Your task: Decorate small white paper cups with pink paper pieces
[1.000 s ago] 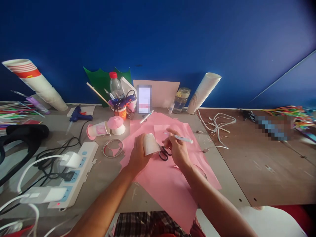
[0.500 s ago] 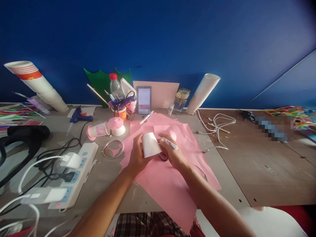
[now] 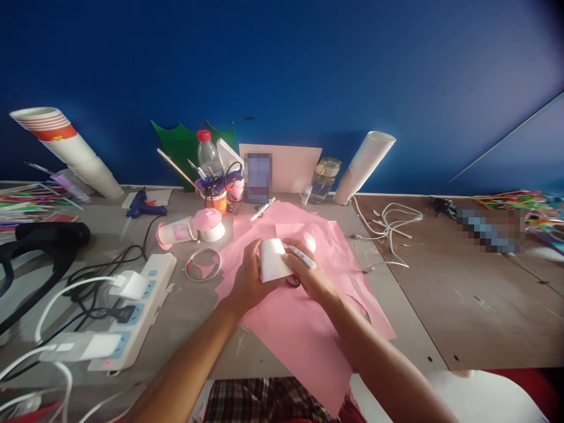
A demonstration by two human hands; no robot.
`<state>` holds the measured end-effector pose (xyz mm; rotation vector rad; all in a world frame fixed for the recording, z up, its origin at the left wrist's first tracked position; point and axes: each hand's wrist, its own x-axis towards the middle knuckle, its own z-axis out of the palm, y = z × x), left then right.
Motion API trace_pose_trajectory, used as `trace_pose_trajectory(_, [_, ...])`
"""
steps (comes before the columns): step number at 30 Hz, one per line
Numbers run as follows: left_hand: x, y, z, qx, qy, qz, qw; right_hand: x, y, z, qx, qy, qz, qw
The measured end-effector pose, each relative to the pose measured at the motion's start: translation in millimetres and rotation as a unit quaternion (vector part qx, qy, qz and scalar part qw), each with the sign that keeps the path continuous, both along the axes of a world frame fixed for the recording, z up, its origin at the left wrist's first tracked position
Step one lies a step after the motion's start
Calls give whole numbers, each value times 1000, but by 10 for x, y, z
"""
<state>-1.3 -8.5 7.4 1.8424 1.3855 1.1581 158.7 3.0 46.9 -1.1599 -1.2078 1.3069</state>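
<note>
My left hand point(image 3: 247, 277) is wrapped round the left side of a white paper cup point(image 3: 274, 262), its wide rim tilted down towards me. On the cup's other side, my right hand point(image 3: 312, 278) has a white marker point(image 3: 304, 257) tucked in its fingers, and these fingers also touch the cup. Both hands are over a sheet of pink paper point(image 3: 304, 335). Behind the right fingers sits a small rounded pink and white piece point(image 3: 307, 241). Dark scissor handles point(image 3: 293, 282) show partly beneath the cup.
To the left lie a roll of clear tape point(image 3: 202, 264), pink-trimmed paper cups point(image 3: 211, 226), a power strip point(image 3: 132, 317) with cords and a blue glue gun point(image 3: 144, 204). Stacked cups point(image 3: 365, 167), a water bottle point(image 3: 325, 179) and a white cable point(image 3: 392, 220) are farther back.
The paper cup has turned a little and shifted slightly right in my left hand. The right fingers are now against it, with the marker still held.
</note>
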Motion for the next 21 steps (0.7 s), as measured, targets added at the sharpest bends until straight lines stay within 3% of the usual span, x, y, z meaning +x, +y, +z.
trace_pose_trajectory(5, [14, -11, 10, -23, 7, -6, 1000, 30, 10, -18, 23, -69, 25, 997])
trace_pose_trajectory(11, [8, 15, -29, 6, 59, 3, 998, 22, -9, -63, 84, -166, 39, 982])
trace_pose_trajectory(15, [8, 24, -9, -27, 73, 20, 997, 26, 9, -71, 115, -157, 11, 981])
trace_pose_trajectory(21, [21, -5, 89, -60, 88, -1, 994, 31, 62, -112, 121, -144, -49, 981])
